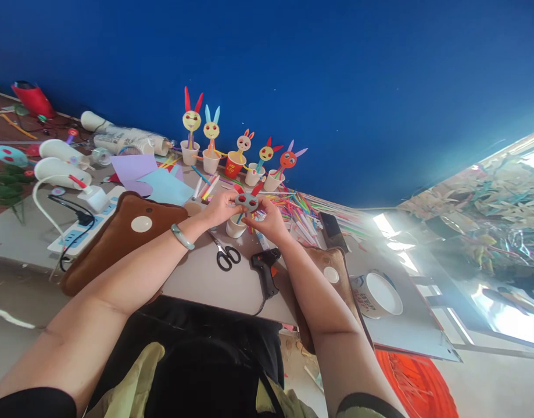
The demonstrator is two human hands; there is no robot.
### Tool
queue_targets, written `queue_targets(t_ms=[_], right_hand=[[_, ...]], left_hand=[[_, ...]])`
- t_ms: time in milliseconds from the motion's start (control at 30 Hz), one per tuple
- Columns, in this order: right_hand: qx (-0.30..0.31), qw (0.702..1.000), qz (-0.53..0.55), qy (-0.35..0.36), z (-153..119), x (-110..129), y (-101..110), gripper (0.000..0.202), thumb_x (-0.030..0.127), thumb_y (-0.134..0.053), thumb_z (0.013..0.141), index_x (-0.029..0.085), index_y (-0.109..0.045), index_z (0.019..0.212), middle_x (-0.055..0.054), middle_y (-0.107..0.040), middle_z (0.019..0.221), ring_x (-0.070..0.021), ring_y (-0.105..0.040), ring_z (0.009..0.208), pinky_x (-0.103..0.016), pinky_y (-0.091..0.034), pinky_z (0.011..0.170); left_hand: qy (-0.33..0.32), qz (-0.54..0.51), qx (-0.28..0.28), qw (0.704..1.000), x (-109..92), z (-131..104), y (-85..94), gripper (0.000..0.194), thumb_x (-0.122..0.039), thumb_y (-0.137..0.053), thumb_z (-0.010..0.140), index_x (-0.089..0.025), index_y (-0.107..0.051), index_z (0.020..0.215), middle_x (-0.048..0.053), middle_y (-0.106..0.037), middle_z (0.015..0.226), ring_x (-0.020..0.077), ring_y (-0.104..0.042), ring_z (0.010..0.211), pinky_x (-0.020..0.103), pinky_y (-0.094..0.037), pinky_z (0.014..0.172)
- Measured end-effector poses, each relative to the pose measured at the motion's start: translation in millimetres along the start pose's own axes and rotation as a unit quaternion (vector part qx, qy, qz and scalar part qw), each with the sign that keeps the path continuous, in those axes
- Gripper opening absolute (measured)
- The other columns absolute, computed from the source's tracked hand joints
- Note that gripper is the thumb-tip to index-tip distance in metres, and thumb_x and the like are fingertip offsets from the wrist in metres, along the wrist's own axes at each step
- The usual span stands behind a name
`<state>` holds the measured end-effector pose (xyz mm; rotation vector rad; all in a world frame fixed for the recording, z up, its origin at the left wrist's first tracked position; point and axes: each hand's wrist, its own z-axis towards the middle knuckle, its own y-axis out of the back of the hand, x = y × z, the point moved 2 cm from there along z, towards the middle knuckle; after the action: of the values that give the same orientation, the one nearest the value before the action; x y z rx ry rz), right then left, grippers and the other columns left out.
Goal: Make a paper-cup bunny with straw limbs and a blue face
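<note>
Between my hands is a pale grey-blue round face [247,202] with red eyes and red pointed ears. My left hand [223,206] pinches its left edge, and my right hand [270,217] holds it at the lower right. Just below the face stands a white paper cup [236,228], with a blue stick showing above it. Black-handled scissors [226,254] lie on the table below the cup. A black glue gun [265,271] rests beside my right forearm, its cord running toward the table's front edge.
Five rabbit-faced figures in cups [211,161] line the blue wall. Coloured sticks and markers [299,217] lie behind my right hand. Brown cushions [118,244] flank the work area. A power strip [101,223] is at left, a phone [332,229] and paper bucket [377,295] at right.
</note>
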<state>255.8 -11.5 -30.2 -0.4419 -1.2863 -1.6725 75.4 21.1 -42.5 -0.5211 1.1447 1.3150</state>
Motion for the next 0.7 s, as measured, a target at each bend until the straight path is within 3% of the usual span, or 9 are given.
queue_targets(t_ms=[533, 700], right_hand=[[0.014, 1.0, -0.018, 0.0, 0.7, -0.5, -3.5, 0.031, 0.035, -0.075, 0.067, 0.022, -0.06, 0.091, 0.0, -0.068, 0.086, -0.0184, -0.062, 0.079, -0.032, -0.05, 0.076], [0.008, 1.0, -0.004, -0.003, 1.6, -6.3, -7.1, 0.027, 0.032, -0.073, 0.07, 0.022, -0.062, 0.092, -0.001, -0.07, 0.085, -0.0193, -0.065, 0.08, -0.033, -0.052, 0.078]], left_hand=[[0.004, 0.039, 0.002, 0.999, -2.0, -0.6, -0.2, 0.024, -0.038, -0.079, 0.072, -0.015, -0.075, 0.079, 0.006, -0.074, 0.083, 0.0217, -0.066, 0.081, 0.032, -0.052, 0.078], [0.009, 0.028, 0.008, 1.0, -7.8, -4.0, -0.5, 0.027, -0.04, -0.077, 0.074, -0.016, -0.074, 0.085, 0.006, -0.075, 0.09, 0.0231, -0.067, 0.089, 0.033, -0.051, 0.084]])
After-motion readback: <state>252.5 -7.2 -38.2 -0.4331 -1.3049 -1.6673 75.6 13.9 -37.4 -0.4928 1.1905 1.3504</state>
